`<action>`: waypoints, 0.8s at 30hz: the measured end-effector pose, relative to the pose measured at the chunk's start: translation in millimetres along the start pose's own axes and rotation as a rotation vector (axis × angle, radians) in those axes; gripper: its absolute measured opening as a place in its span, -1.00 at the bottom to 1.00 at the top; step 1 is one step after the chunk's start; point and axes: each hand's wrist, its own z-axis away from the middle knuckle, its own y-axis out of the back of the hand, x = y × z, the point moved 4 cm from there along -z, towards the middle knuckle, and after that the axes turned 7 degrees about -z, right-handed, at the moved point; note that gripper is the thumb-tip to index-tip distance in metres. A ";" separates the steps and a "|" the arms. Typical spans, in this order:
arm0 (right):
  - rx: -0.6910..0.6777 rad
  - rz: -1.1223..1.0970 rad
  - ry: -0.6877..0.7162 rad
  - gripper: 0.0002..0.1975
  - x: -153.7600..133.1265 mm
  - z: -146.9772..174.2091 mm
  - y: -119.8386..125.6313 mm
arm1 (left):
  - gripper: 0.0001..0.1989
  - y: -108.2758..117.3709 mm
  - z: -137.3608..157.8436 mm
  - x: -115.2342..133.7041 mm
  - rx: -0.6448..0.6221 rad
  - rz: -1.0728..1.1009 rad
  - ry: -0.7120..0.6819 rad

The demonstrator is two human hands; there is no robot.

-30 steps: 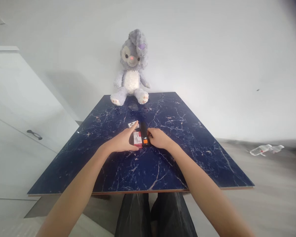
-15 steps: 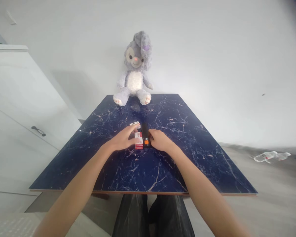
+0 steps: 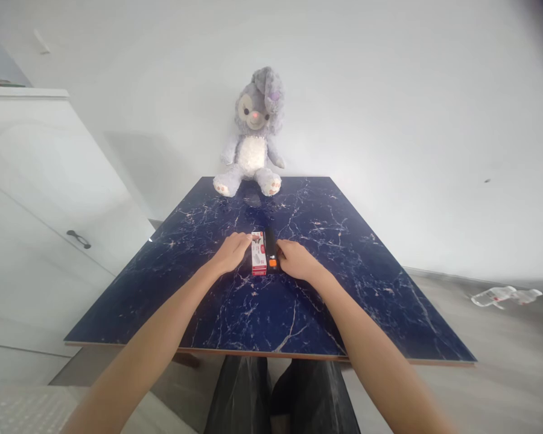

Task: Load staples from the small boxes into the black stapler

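Observation:
A small white and red cardboard box (image 3: pixel 259 259) lies on the dark blue marbled table, its long side pointing away from me. Directly to its right lies a black box (image 3: pixel 270 244) with an orange patch at its near end; the two lie side by side. My left hand (image 3: pixel 233 251) is closed at the left side of the white and red box, its fingertips on the far left part. Against the right side of the black box, my right hand (image 3: pixel 295 259) has its fingers curled in, thumb and index touching the edge. The undersides of both hands are hidden.
A grey plush rabbit (image 3: pixel 253 154) sits at the table's (image 3: pixel 344 301) far edge, against the wall. To the left stands a white cabinet (image 3: pixel 31 181) with a dark handle. Clear plastic packaging (image 3: pixel 502 295) lies on the floor at the right.
My left hand has drawn its spread fingers together and now sits at the box's left side, uncovering its top. The right hand stays by the black box. The whole view has shifted slightly.

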 end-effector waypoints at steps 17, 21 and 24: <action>0.198 -0.339 -0.384 -0.49 13.5 -2.2 -0.3 | 0.43 -1.9 16.5 6.8 -0.218 0.061 -0.084; 0.314 -0.154 -0.434 -0.27 3.8 3.7 10.4 | 0.37 -13.4 8.8 14.9 -0.147 -0.005 -0.086; 0.376 -0.075 -0.512 -0.21 10.1 8.3 24.1 | 0.35 -30.9 -12.7 26.0 -0.104 -0.060 -0.112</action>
